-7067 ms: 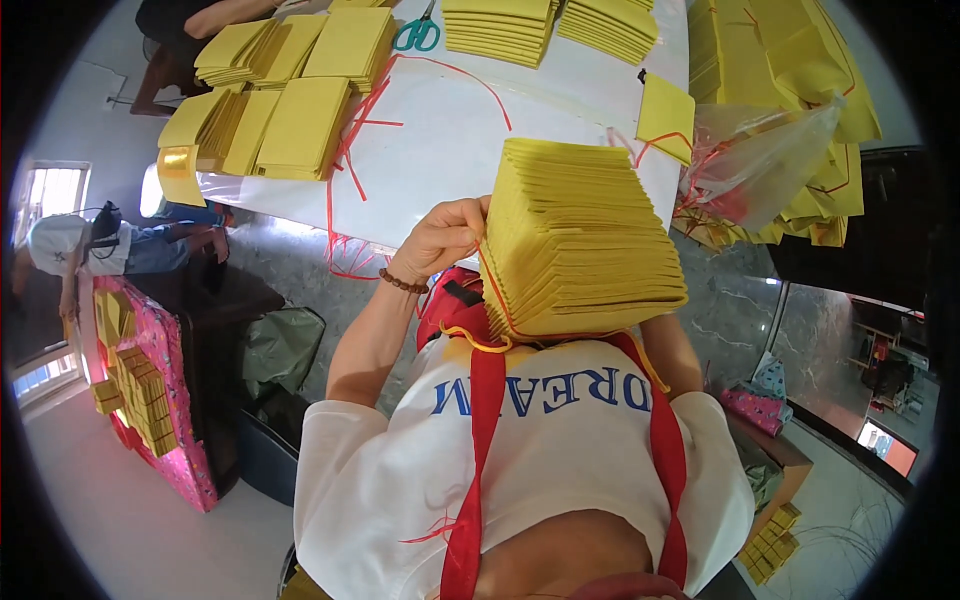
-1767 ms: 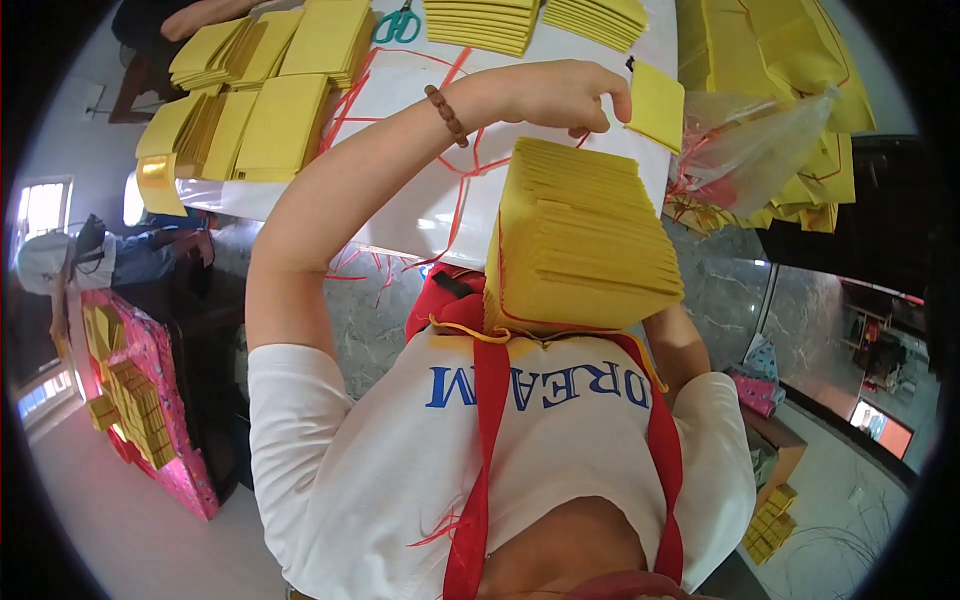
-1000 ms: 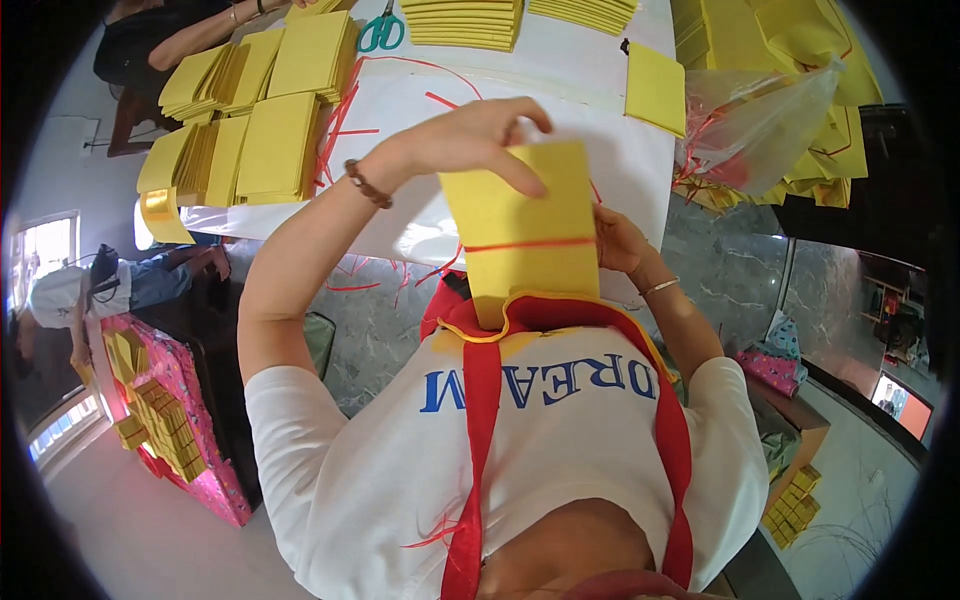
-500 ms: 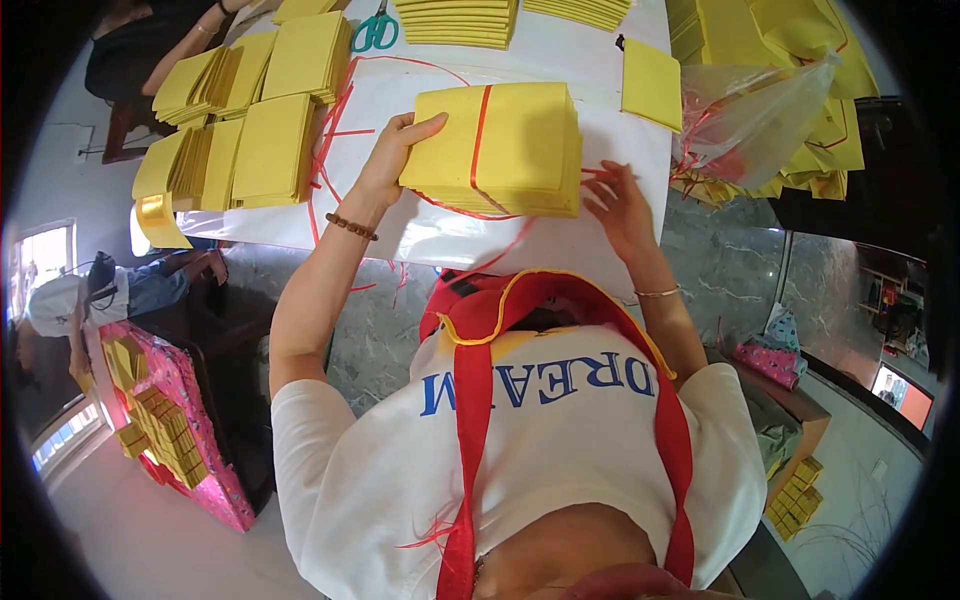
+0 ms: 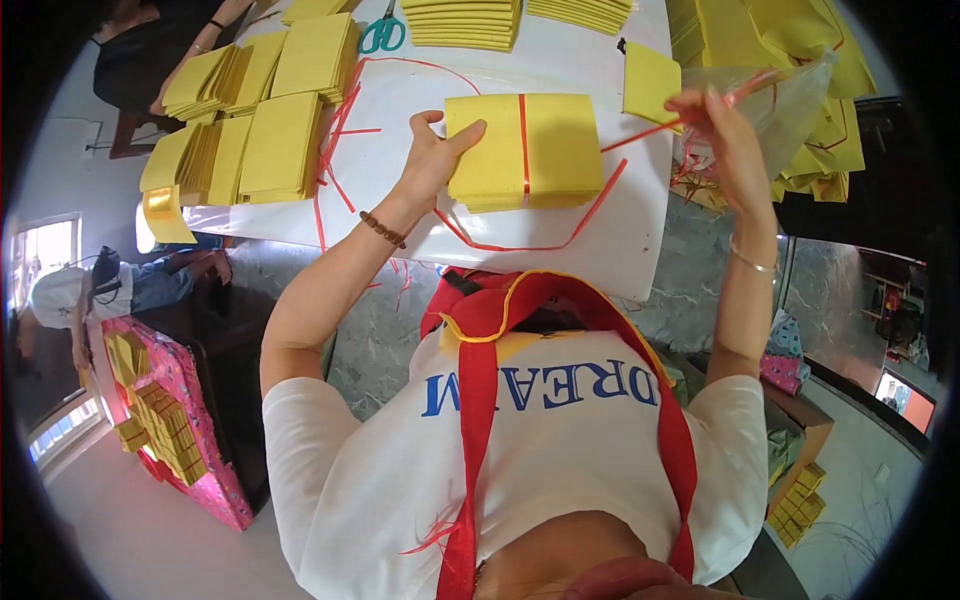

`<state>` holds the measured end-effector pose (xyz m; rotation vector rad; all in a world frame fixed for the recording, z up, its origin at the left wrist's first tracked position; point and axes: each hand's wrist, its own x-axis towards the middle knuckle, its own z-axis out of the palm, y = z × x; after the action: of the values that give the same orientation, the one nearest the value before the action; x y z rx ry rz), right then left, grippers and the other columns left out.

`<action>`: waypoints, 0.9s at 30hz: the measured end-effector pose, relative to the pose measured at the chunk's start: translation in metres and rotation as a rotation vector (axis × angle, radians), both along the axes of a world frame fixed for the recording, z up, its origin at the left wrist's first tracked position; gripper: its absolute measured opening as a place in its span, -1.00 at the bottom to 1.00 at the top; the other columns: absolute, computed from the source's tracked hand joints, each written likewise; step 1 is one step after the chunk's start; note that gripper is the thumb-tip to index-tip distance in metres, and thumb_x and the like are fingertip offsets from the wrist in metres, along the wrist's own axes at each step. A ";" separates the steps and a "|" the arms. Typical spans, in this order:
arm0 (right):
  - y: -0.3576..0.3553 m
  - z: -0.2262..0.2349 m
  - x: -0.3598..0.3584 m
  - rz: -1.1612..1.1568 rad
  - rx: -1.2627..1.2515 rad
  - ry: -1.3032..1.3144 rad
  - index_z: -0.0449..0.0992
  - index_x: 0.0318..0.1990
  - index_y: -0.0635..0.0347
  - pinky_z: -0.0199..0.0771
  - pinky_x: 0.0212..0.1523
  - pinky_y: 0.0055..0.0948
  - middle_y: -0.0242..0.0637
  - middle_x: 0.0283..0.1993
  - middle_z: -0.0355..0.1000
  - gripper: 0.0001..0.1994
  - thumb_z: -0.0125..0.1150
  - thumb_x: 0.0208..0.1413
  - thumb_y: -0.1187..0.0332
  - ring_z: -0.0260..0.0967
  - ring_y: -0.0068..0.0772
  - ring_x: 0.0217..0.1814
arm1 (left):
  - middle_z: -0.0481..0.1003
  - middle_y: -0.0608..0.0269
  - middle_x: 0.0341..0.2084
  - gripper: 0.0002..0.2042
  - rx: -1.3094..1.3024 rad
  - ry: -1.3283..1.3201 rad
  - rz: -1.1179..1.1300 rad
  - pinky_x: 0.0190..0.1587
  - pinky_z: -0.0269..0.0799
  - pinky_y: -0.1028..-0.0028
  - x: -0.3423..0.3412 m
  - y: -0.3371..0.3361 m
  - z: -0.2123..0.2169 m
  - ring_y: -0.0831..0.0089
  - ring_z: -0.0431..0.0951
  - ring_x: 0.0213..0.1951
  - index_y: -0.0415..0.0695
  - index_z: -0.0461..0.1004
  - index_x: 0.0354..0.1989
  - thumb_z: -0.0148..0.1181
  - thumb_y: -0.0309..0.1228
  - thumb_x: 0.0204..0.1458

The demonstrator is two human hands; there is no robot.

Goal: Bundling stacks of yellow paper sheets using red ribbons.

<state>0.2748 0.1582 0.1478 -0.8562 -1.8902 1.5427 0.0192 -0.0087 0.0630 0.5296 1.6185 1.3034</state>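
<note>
Yellow paper stack [image 5: 525, 150] lies under left hand [image 5: 432, 160], beside right hand [image 5: 725, 140].

White table [image 5: 600, 240] strewn with stacks of yellow paper [image 5: 270, 140], a tied yellow bundle [image 5: 525, 150], loose red strings [image 5: 340, 130], teal-handled scissors [image 5: 382, 32], a single yellow sheet [image 5: 650, 82].
</note>
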 end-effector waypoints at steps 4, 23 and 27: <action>-0.028 0.007 -0.069 0.399 0.023 -0.069 0.46 -0.27 0.31 0.30 -0.19 -0.56 -0.34 -0.35 0.42 -0.61 -0.18 0.17 0.14 0.32 -0.57 -0.28 | 0.36 -0.12 -0.29 -0.28 -0.044 0.031 -0.052 -0.27 0.43 0.46 0.004 0.002 0.006 0.29 0.48 -0.28 -0.34 -0.15 0.04 0.20 -0.23 -0.08; -0.054 -0.071 -0.151 0.512 0.111 -0.246 0.47 -0.27 0.30 0.31 -0.36 -0.50 -0.29 -0.40 0.44 -0.63 -0.11 0.06 0.15 0.33 -0.42 -0.43 | 0.33 0.37 -0.32 -0.53 0.323 0.307 -0.338 -0.59 0.12 0.75 -0.027 -0.006 0.113 0.75 0.22 -0.55 0.01 0.20 0.07 -0.02 -0.58 -0.09; -0.062 -0.066 -0.148 0.538 0.137 -0.264 0.47 -0.25 0.28 0.30 -0.26 -0.47 -0.31 -0.37 0.45 -0.66 -0.06 0.06 0.17 0.35 -0.44 -0.29 | 0.32 0.32 -0.32 -0.51 0.398 0.392 -0.401 -0.52 0.24 0.67 -0.011 0.032 0.096 0.68 0.28 -0.52 -0.03 0.18 0.07 -0.07 -0.60 -0.13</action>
<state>0.1272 0.0959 0.0819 -0.5321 -2.5395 1.6263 0.0080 0.0230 0.1587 1.3503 1.4498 1.2639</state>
